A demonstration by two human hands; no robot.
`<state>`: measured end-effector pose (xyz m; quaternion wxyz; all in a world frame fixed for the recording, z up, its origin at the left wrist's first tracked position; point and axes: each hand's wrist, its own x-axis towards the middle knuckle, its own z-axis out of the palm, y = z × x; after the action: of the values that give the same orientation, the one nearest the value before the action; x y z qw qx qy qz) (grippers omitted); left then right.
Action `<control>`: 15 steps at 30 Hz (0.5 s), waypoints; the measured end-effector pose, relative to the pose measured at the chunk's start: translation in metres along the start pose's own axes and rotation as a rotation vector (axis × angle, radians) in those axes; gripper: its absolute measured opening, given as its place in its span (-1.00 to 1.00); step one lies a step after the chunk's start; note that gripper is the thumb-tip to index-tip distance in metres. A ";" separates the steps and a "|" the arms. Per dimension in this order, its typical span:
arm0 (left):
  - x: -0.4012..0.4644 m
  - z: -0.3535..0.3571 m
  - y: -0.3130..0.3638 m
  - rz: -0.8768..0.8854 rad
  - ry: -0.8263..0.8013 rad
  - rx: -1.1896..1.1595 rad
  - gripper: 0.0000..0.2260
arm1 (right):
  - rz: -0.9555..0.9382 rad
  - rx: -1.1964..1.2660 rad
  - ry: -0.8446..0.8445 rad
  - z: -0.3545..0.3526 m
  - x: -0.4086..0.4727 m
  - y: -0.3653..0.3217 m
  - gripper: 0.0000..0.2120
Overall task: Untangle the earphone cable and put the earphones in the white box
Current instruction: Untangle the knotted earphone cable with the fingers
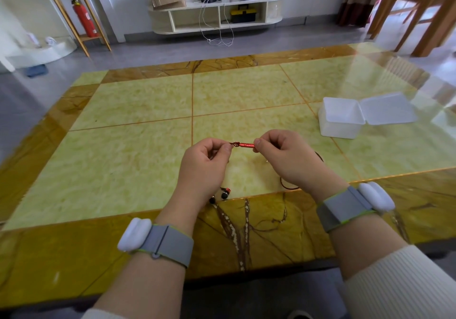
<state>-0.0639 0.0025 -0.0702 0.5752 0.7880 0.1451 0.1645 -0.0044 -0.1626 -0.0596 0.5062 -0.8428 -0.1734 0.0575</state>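
- I see both hands raised just above the table (148,101), near the middle of its near edge, facing each other.
- Left hand (201,163): fingers curled, thumb and forefinger pinching the earphone cable (235,143) at a small knot of dark red wire.
- Right hand (286,158): fingers curled, thumb and forefinger pinching the far end of a red inline barrel (245,144) on the same cable. The barrel lies roughly level between the two hands, the knot touching its left end.
- Earbuds (223,194): they show just below the left hand, close to the near edge; black tips, one with a red collar. I cannot tell whether they rest on the table or hang.
- More cable runs in a dark loop under and right of the right hand; most of it is hidden by the hand.
- White box (341,118): toward the right edge of the table, well apart from the hands, translucent, open. Its lid (387,110) lies flat, joined to its right side. Inside I see only the bare bottom.
- Both wrists carry grey straps with a white module: left wrist band (158,241), right wrist band (355,204).
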 end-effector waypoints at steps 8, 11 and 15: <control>-0.003 0.003 0.003 0.007 -0.037 -0.009 -0.87 | -0.007 0.012 -0.064 0.002 -0.001 0.000 -0.78; -0.003 0.003 0.003 0.019 -0.047 0.004 -0.86 | -0.070 0.047 -0.116 0.006 -0.002 0.001 -0.87; -0.003 0.003 0.000 0.132 0.039 0.119 -0.90 | -0.093 0.042 -0.085 0.007 0.000 0.005 -0.90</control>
<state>-0.0652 -0.0009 -0.0716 0.5125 0.8252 0.1136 0.2085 -0.0052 -0.1588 -0.0669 0.5182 -0.8198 -0.2324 0.0734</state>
